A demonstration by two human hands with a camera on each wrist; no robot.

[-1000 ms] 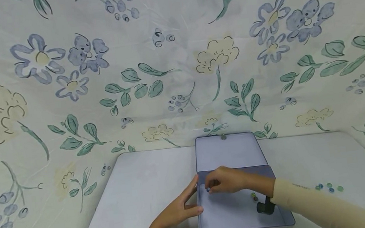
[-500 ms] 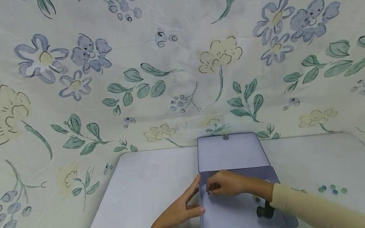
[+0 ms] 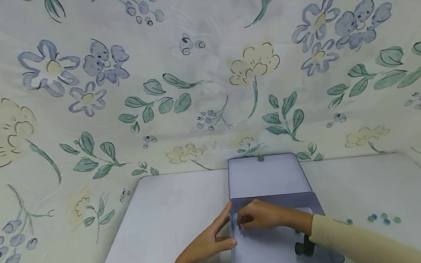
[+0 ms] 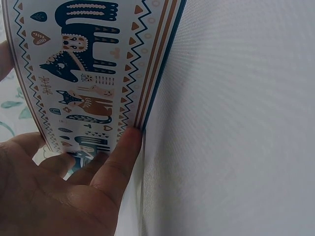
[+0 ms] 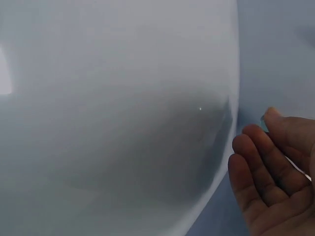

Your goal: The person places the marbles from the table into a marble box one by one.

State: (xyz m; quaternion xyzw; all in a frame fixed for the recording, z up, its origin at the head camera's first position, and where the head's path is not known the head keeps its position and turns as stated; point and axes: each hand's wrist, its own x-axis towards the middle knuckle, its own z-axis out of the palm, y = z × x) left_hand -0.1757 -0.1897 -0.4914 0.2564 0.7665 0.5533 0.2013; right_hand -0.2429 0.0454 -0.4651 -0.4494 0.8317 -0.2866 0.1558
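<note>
An open metal tin box point(image 3: 257, 257) stands on the table with its lid point(image 3: 267, 175) folded back. My left hand point(image 3: 208, 245) rests against the box's left side, fingers mostly straight. The left wrist view shows its fingertips touching the animal-patterned wall point(image 4: 88, 78). Inside the box, near the left wall, my right hand point(image 3: 260, 214) pinches a small bluish glass marble point(image 3: 240, 227). In the right wrist view only a pale translucent edge of the marble point(image 5: 263, 124) shows between thumb and forefinger; its full shape is hidden.
Several blue and green glass marbles point(image 3: 385, 218) lie on the white table to the right of the box. Another one point(image 3: 349, 221) sits beside the right sleeve point(image 3: 341, 234). A black wrist camera point(image 3: 304, 247) hangs over the box floor. Floral cloth point(image 3: 202, 62) hangs behind.
My right hand has shifted slightly toward the near side along the box's left wall, still pinching the marble. The right sleeve moved a little, uncovering a table marble. My left hand stays on the box.
</note>
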